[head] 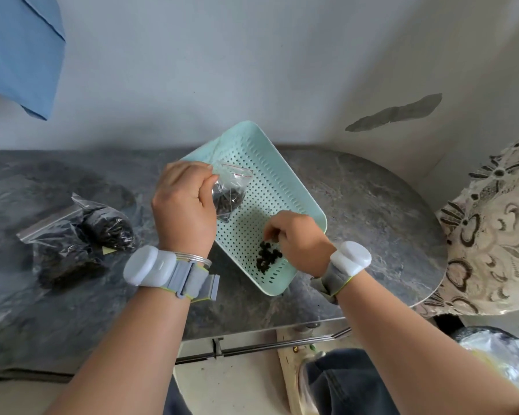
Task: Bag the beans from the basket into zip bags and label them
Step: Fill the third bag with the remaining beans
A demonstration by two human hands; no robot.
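Beans (268,258), small and dark, lay heaped in the near corner of the perforated mint plastic basket (285,175), my right hand (298,239) pinching some, my left hand (183,208) gripping a crinkly clear zip bag (229,194) above it, filled bags (81,235) lying leftward on the mottled stone table (366,211).

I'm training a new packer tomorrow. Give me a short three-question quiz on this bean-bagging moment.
1. True or false: the left hand holds a zip bag over the basket.
2. Where do the loose beans lie? A) at the basket's near end B) in a jar C) in a bowl
3. What is the right hand doing?
Key: 1 true. 2 A. 3 Pinching beans from the pile.
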